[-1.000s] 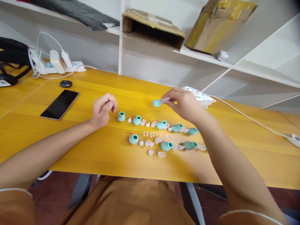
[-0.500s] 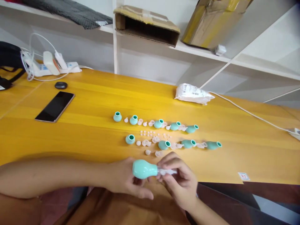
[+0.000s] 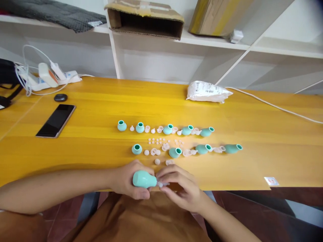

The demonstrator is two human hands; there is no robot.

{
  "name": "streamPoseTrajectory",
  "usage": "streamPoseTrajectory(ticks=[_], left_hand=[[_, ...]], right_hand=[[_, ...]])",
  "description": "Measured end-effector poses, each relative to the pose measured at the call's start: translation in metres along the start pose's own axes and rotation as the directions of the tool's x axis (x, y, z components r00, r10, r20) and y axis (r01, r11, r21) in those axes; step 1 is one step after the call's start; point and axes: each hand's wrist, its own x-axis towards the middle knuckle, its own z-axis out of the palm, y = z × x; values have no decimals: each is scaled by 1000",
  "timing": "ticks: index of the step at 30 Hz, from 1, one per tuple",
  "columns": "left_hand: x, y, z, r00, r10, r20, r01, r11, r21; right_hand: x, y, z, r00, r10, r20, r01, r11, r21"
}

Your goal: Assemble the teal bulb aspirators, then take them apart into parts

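My left hand (image 3: 127,181) is wrapped around the teal rubber bulb (image 3: 144,179) of a nasal aspirator, which lies on its side above my lap. From the bulb's neck a clear plastic nozzle (image 3: 161,184) points right. The thumb and fingers of my right hand (image 3: 180,188) close on this nozzle, partly hiding it. Just beyond my hands, more teal bulbs (image 3: 175,152) stand in two rows on the table. Between them lie small clear plastic cups and tips (image 3: 153,152), with several tiny pale discs (image 3: 156,141) in the middle.
On the left of the wooden table (image 3: 96,111) lie a phone (image 3: 56,120), a small black case (image 3: 60,97) and a power strip (image 3: 69,77) with cables. A white plastic package (image 3: 208,91) sits at the back. Cardboard boxes (image 3: 145,20) rest on the shelf above.
My left hand has closed around the bulb, its thumb drawn in from being stretched out. Both hands and the aspirator have shifted slightly left in view. The camera view has also tilted a little.
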Motion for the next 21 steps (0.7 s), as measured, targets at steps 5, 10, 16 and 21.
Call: streamPoseTrajectory(ticks=[5,10,16,21], left_hand=[[0,3,1,999,-43,-5,43,998,40],[2,3,3,997,-65,-46,68,995,71],[3,4,4,997,-51,-62,61,984,169],[2,5,4,995,-68,-66,79,980,182]], right_hand=[[1,3,-6,1000,-31,-1,31,993,-111],[1,4,-11,999,-36,4,36,991,-132],[-1,2,-21,985,-146,96,170,926,-337],[1,-5,-22,961,-238,140,276,830,-485]])
